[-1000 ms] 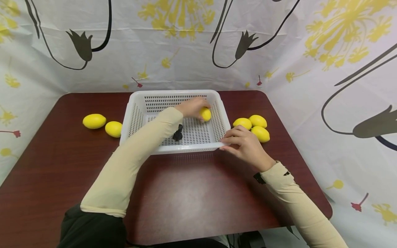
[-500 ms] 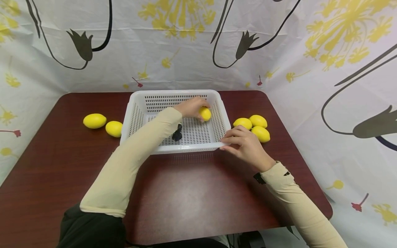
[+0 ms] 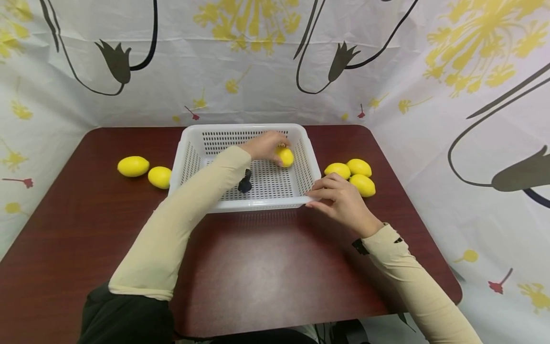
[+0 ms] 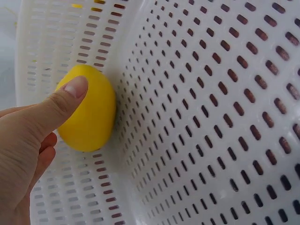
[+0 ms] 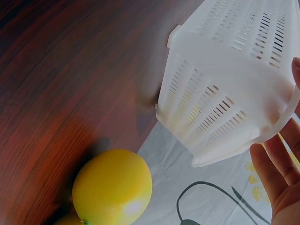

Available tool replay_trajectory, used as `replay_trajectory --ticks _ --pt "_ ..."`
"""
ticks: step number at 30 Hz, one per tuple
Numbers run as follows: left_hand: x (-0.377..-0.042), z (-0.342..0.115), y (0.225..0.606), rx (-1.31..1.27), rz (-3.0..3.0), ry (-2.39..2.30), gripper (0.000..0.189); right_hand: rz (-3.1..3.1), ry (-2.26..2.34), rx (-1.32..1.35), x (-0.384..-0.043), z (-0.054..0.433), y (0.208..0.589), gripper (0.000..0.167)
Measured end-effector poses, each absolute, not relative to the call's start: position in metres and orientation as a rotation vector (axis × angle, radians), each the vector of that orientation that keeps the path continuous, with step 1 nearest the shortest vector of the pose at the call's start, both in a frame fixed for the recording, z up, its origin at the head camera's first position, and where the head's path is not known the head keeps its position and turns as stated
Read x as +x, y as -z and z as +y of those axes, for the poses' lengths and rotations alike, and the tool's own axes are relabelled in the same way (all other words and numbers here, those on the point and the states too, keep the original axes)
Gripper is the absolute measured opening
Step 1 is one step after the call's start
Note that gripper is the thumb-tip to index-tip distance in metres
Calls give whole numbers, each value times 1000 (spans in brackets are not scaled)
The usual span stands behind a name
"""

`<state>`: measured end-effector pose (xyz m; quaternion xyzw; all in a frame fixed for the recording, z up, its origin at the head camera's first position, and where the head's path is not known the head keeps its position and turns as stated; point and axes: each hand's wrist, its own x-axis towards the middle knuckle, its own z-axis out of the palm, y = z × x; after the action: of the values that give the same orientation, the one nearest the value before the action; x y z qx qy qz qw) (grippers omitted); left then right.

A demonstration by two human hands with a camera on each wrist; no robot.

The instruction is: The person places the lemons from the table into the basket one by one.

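Inside a white perforated plastic basket (image 3: 240, 205), my left hand (image 3: 265, 145) holds a yellow lemon (image 3: 286, 157) near the right end. In the left wrist view the thumb lies over this lemon (image 4: 91, 115), and the other fingers are partly hidden behind it. The lemon sits low against the slotted basket wall (image 4: 75, 187). My right hand (image 3: 339, 200) grips the basket's near right corner by the rim. The right wrist view shows the fingers outside that rim (image 5: 281, 124), with part of the thumb at the right edge.
Three lemons (image 3: 362, 185) lie together on the table (image 3: 258, 267) right of the basket, close beyond my right hand. Two more lemons (image 3: 133, 166) are on its left, one near the basket wall. A printed cloth (image 3: 266, 95) hangs behind the table.
Slightly more of the lemon shows beneath my left fingers, which have shifted a little. My right hand keeps its grip on the basket corner, and the basket stays in place.
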<state>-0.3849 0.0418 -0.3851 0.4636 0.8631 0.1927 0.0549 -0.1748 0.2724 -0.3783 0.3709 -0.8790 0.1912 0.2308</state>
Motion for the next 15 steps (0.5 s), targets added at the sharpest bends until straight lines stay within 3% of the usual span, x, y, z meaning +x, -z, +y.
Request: replay_trajectory --ticks 9,15 --pt "-381 32 366 1335 2675 -606 70 -2398 -621 1009 -175 273 383 45" --pt "-381 20 350 1316 2719 -648 68 -2350 -888 985 -174 277 393 34"
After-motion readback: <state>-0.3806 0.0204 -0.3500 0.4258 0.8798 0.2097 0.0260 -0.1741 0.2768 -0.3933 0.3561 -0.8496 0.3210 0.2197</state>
